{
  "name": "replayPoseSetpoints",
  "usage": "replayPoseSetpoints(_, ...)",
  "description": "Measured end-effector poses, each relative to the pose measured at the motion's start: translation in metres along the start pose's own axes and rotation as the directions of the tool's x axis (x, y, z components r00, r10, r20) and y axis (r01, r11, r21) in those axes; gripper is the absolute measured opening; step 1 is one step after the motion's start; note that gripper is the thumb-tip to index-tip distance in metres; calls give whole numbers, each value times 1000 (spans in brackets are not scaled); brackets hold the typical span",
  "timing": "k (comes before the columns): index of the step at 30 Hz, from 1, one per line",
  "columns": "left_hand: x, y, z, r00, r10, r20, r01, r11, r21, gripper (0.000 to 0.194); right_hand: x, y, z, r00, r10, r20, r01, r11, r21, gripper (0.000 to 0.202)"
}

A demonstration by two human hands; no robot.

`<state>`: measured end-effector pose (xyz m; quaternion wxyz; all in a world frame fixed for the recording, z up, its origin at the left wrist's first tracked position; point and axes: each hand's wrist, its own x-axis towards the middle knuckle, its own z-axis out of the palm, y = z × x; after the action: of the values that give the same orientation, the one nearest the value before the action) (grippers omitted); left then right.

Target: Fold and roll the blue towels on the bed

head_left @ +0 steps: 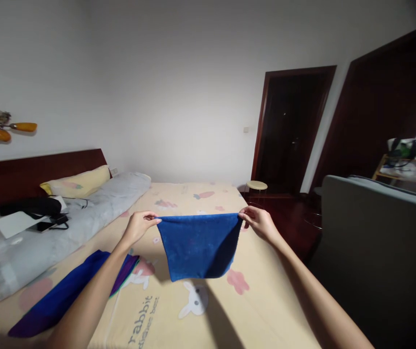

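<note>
A blue cloth (198, 245) hangs stretched out above the bed, its top edge pulled straight between my hands. My left hand (143, 225) pinches its upper left corner, and my right hand (258, 220) pinches the upper right one. The lower edge dangles freely over the rabbit-print bed sheet (215, 310), and a dark shadow falls across the cloth's right part. Left of it, partly behind my left forearm, lies a blue and purple piece of fabric (69, 286) with a thin green edge.
A rolled grey quilt (44, 247) runs along the left side, with a white box (18, 224), a black strap or bag (31, 207) and a phone-like item on it. Behind are a yellow pillow (79, 183) and wooden headboard (37, 169). A round stool (256, 185) and grey panel (375, 232) stand right.
</note>
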<state>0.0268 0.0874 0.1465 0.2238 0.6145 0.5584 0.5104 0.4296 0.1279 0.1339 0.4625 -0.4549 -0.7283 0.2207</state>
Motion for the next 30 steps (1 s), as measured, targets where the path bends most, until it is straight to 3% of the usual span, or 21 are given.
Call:
replayPoseSetpoints(6, 4, -11, -4, 988, 3, 156, -15, 997, 71, 28, 3, 12, -6, 982, -12, 191, 0, 998, 58, 43)
replayPoseSetpoints(11, 13, -36, 1, 950, -95, 297, 79, 995, 62, 26, 9, 34, 5, 972, 62, 228, -80, 995, 68, 36)
replayPoseSetpoints(14, 21, -56, 14, 952, -129, 277, 119, 992, 52, 28, 12, 52, 24, 965, 133, 226, -159, 982, 102, 40)
replayPoseSetpoints(18, 38, -79, 37, 976, -138, 171, 136, 990, 21, 35, 22, 69, 57, 960, 236, 151, -263, 946, 191, 43)
replayPoseSetpoints(21, 54, -86, 50, 994, -89, 59, 89, 996, -5, 38, 36, 75, 72, 969, 245, 43, -247, 935, 253, 43)
replayPoseSetpoints(25, 69, -90, 56, 998, 20, -67, -21, 1000, -10, 35, 49, 82, 71, 979, 188, -73, -161, 948, 275, 46)
replayPoseSetpoints(28, 56, -104, 58, 995, 72, -75, -70, 997, 27, 31, 34, 94, 69, 985, 155, -82, -128, 956, 265, 48)
replayPoseSetpoints(30, 32, -124, 62, 997, 69, -31, -67, 995, 71, 27, 6, 109, 75, 987, 154, -42, -138, 957, 254, 49)
